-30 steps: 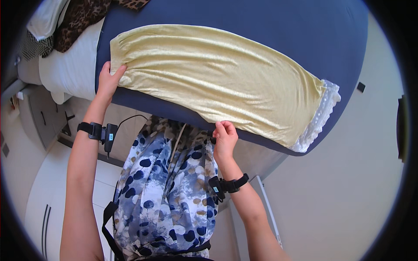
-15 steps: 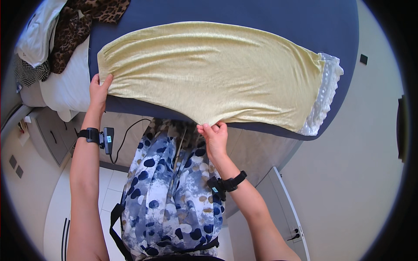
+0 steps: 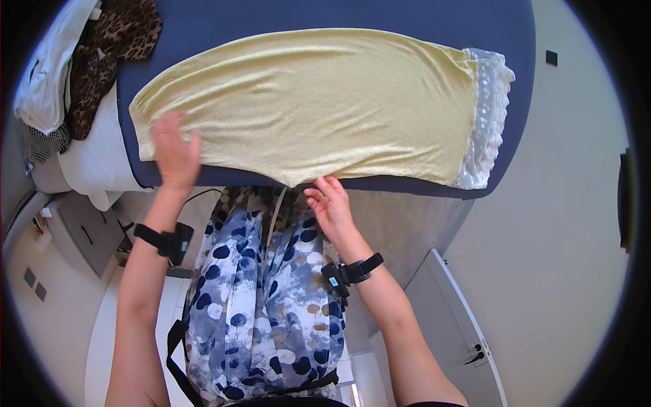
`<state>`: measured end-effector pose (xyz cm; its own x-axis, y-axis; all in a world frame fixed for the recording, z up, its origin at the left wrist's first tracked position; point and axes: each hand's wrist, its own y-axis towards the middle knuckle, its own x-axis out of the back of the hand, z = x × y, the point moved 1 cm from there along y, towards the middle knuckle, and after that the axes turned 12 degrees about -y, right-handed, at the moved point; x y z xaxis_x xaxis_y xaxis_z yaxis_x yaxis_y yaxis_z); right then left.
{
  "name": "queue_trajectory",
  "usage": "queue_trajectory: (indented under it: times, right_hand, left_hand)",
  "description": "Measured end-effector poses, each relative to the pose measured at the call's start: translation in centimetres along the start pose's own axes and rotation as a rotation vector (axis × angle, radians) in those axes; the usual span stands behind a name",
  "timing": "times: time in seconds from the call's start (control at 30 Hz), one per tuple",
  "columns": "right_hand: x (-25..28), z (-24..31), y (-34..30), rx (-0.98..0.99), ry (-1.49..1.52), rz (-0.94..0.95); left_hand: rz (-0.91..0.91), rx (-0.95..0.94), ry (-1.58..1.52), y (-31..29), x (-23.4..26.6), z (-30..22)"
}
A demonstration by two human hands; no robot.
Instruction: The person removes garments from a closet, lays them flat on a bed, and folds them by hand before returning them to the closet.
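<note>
Pale yellow pants lie spread sideways on a dark blue sheet, with a white lace hem at their right end. Their near edge comes to a point in the middle, close to the bed's edge. My left hand, a little blurred, is over the left end of the pants with thumb and fingers apart, holding nothing. My right hand is palm up just right of the point, its loosely bent fingers apart and fingertips at the cloth's near edge. Whether those fingertips touch the cloth is unclear.
The blue-sheeted bed has a rounded right corner. Leopard-print cloth, a white garment and checked cloth are piled at the far left. A grey cabinet stands at left; a door is at lower right.
My left hand has let go of the left end and moved right over the cloth. The right hand has released the pinched point, which now lies flatter. The view has shifted slightly.
</note>
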<state>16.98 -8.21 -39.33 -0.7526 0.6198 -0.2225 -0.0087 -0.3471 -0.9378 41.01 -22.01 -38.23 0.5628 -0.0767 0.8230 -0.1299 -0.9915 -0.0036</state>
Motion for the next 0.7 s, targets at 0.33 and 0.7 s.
queue_trajectory:
  times: [0.33, 0.7]
  right_hand:
    - [0.9, 3.4, 0.8, 0.187, -0.077, -0.208]
    - [0.6, 2.2, 0.4, 0.189, -0.183, -0.146]
  left_hand:
    - [0.626, -0.043, -0.356, -4.3, -6.3, -8.6]
    - [0.565, -0.120, -0.235, -4.5, -5.9, -5.8]
